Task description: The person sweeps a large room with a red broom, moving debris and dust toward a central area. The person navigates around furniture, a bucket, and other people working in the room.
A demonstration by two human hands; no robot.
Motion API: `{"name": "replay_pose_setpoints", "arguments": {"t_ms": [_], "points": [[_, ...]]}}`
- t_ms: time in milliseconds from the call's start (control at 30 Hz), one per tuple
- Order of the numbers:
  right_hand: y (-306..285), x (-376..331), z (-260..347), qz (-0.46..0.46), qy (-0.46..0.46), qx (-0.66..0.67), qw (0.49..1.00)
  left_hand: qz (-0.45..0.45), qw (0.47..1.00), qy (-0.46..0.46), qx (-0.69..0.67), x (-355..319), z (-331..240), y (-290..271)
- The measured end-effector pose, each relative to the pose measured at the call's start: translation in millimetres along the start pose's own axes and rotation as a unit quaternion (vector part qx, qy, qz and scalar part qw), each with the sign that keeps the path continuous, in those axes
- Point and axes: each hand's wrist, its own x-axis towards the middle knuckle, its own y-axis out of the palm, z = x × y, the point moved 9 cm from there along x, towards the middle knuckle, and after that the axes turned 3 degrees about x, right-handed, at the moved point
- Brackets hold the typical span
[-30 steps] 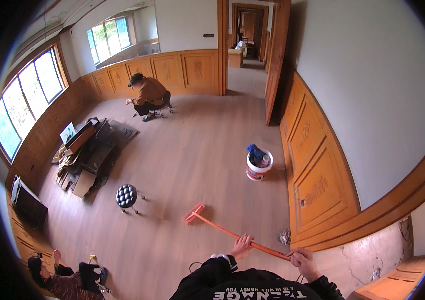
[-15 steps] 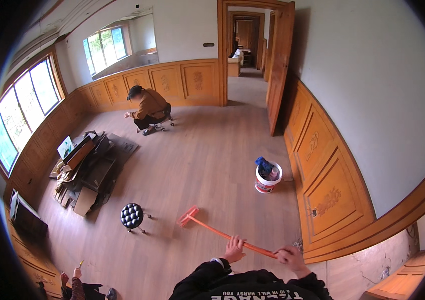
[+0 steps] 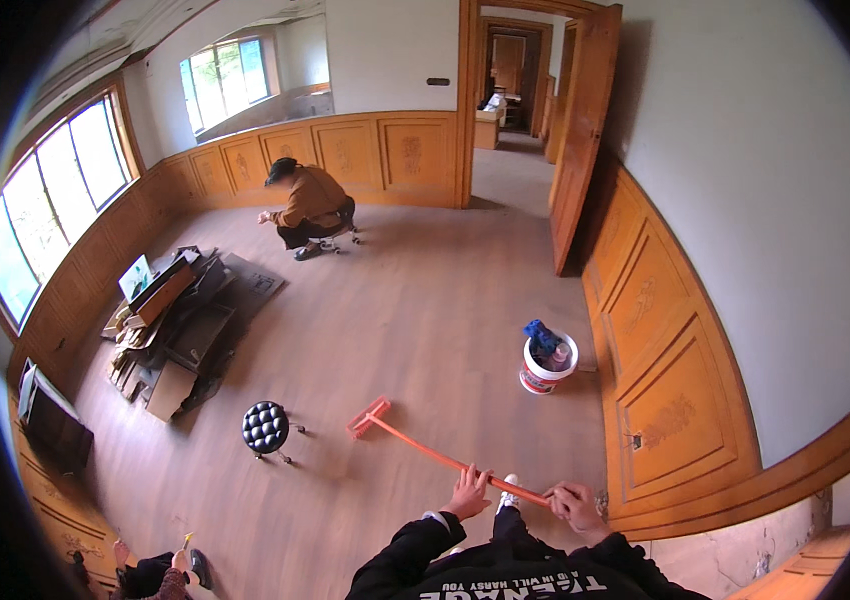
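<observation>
A: How far along does the floor work look?

B: Judging by the scene, early. The person's left hand [image 3: 467,492] and right hand [image 3: 575,500] both have their fingers curled tight round the long orange-handled floor tool [image 3: 425,452], whose flat head rests on the wooden plank floor [image 3: 425,300] just ahead of the feet, near the small black tufted stool [image 3: 265,427]. No wet streak or cleaned patch can be told apart from the rest, so most of the boards seem left to do.

A: And what stays unclear?

B: The white plastic bucket with something blue in it [image 3: 547,362] stands by the panelled wall; its contents are too small to name. The tool's head is too small to tell mop from scraper. A crouching person in a brown jacket [image 3: 310,205] hides whatever their hands touch. The pile of flattened cardboard and boards [image 3: 180,320] lies under the windows.
</observation>
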Motion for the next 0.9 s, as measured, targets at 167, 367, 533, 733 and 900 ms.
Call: {"name": "replay_pose_setpoints", "arguments": {"t_ms": [167,367,533,733,900], "points": [[12.5,52.6,7.7,0.072,0.000,-0.010,0.997,-0.015,0.999,-0.035,0.009,23.8,6.5,-22.9],[-48.8,105.0,91.4,0.059,-0.001,0.066,0.996,0.008,1.000,-0.021,-0.002,96.3,-24.6,-41.1],[-103.9,147.5,167.4,0.062,-0.120,0.097,0.986,0.040,0.998,-0.022,-0.048,155.8,-36.0,-33.2],[-116.0,214.5,97.5,0.101,-0.004,-0.005,0.995,0.045,0.989,-0.136,-0.042,185.3,14.4,-12.9],[-86.5,242.7,57.9,0.176,0.044,0.001,0.983,0.043,0.975,-0.211,-0.060,184.6,46.9,-11.5]]}}
